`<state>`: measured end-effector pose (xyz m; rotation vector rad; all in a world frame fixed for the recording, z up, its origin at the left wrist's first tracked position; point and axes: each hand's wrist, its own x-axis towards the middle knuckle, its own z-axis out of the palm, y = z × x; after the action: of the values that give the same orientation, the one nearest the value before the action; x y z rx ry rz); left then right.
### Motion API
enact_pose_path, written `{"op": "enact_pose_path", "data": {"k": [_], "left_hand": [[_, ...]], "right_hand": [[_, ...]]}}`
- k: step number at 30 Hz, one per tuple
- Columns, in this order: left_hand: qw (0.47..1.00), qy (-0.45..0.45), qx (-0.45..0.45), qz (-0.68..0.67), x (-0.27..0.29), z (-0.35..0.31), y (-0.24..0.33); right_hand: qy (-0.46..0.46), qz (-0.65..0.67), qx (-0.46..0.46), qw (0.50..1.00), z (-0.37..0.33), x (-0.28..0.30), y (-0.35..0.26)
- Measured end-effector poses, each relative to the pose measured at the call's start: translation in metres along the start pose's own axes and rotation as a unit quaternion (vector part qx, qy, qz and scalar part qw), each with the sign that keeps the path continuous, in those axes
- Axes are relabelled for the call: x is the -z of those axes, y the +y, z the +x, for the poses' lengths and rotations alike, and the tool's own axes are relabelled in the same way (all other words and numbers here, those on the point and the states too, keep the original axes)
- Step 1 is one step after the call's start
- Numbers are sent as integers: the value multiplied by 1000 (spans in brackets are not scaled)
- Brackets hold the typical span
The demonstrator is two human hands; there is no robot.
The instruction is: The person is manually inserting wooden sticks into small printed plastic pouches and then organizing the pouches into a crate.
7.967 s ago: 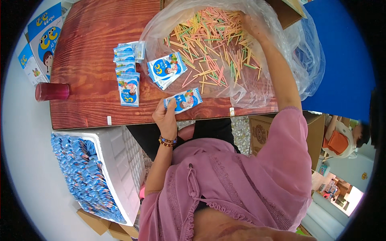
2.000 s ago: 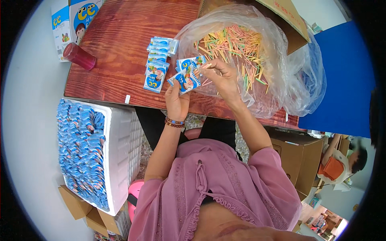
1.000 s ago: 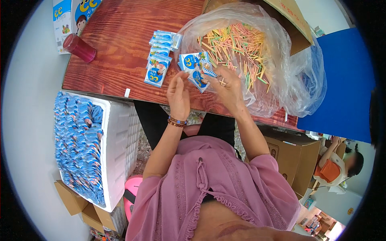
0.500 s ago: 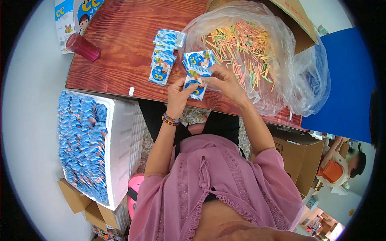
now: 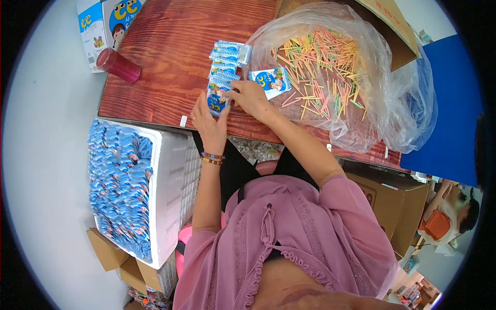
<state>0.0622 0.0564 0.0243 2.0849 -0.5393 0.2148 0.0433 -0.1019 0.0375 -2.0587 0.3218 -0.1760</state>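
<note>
Both hands are at the near end of a row of overlapping blue-and-white snack packets [image 5: 224, 58] on the wooden table. My left hand [image 5: 208, 124], closed, holds the nearest snack packet [image 5: 215, 102] with its thumb along one side and fingers along the other. The fingers of my right hand [image 5: 251, 99] are bent and pinch the right edge of that same packet. Behind my right hand lies another snack packet [image 5: 270, 81], flat beside the plastic bag. A large clear plastic bag [image 5: 382, 103] lies spread open, with many thin pastel candy sticks [image 5: 325, 64] inside.
A red-lidded jar [image 5: 119, 65] and a printed carton [image 5: 92, 33] stand at the table's far left. Below left, a white foam box [image 5: 168, 175] is filled with blue packets. Cardboard boxes [image 5: 385, 204] sit under the table's right side. Another person [image 5: 444, 219] is at far right.
Both hands have moved left from the packets by the bag to the row, bringing a packet to its near end. One packet stays by the bag. The whole view has shifted slightly.
</note>
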Motion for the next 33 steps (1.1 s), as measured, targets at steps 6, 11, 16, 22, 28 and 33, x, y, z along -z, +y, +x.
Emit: {"op": "enact_pose_path", "data": {"k": [6,11,16,22,28,33], "left_hand": [[979,-7,-28,202,-7,-7,2],[973,-1,-45,225,-14,-5,3],[978,-8,-17,207,-13,-6,5],[983,-10,-8,182,-9,-7,9],[991,6,-11,134,-8,-6,10],[1000,24,-14,-5,-12,0,37]], "right_hand": [[154,-82,82,981,-15,47,18],[190,-277,116,935,-2,103,54],[92,-210,46,972,6,114,58],[156,-230,139,951,4,113,67],[218,-203,279,913,6,129,58],[102,71,107,986,-14,134,35]]}}
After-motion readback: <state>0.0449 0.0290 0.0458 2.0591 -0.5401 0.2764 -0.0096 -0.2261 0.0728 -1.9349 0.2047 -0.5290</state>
